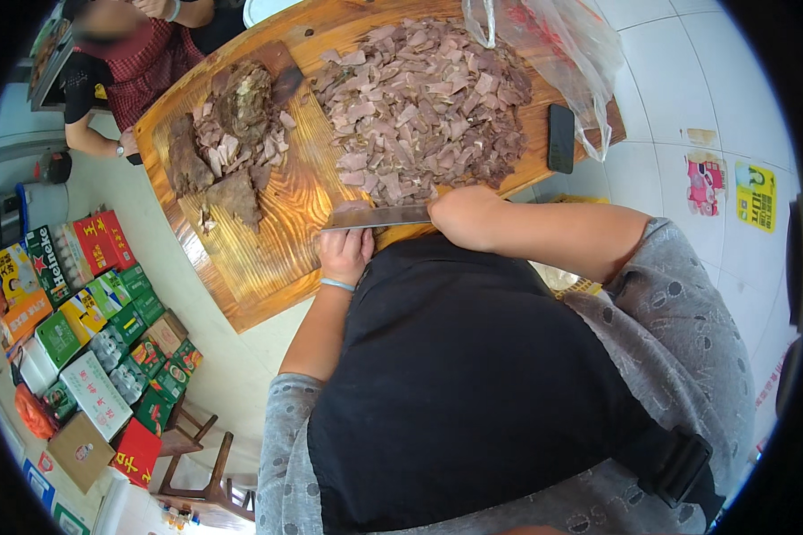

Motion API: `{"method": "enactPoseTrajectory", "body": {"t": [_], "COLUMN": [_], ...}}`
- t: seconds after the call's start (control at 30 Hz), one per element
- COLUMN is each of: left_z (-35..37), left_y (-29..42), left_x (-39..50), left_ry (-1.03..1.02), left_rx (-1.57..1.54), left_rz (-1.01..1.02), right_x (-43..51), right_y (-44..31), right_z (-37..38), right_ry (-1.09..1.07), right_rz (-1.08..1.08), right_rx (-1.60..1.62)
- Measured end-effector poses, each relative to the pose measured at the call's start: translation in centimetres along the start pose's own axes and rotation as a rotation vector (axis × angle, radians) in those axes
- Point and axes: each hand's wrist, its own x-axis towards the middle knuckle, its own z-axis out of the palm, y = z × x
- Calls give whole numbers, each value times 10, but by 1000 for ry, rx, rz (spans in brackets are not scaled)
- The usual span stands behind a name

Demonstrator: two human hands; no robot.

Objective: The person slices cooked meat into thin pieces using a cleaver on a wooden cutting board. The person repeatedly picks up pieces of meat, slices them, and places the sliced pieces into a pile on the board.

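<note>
My right hand (463, 212) grips a broad-bladed kitchen knife (388, 217), its handle hidden in my fist. The blade lies across the near edge of a wooden cutting board (301, 224). My left hand (345, 255) is against the blade's left end, and the blade hides its fingertips. A small piece of meat (352, 205) shows just beyond the blade. On the board's left half are large chunks of cooked meat (244, 97) with loose slices around them. A wide heap of sliced meat (428, 110) spreads over the table to the right.
A phone (561, 138) and a clear plastic bag (569, 60) lie at the right of the wooden table (204, 267). Another person (134, 80) stands at the far left corner. Stacked drink cartons (97, 348) and wooden stools (197, 478) occupy the floor at left.
</note>
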Motion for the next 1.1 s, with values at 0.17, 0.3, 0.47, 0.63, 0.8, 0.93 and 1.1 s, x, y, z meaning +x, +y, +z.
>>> {"method": "enactPoseTrajectory", "body": {"t": [0.17,0.3,0.47,0.63,0.8,0.93,1.1], "left_z": [0,1,1,-2,-2,2,4], "left_y": [0,1,-2,-1,3,4,-1], "left_x": [-1,-7,-5,4,2,-7,-9], "left_ry": [1,8,12,-34,26,-7,7], "left_rx": [31,33,28,-68,31,54,49], "left_rz": [5,-28,-9,-16,-10,-57,-26], "right_x": [39,89,61,-1,29,78,73], "right_y": [-20,-49,-30,-8,-19,-44,-35], "right_z": [9,1,-15,-12,7,12,-10], "right_ry": [31,2,-13,-51,-19,10,11], "right_rz": [-11,-40,25,21,36,3,0], "right_rx": [51,12,28,-17,21,41,43]}}
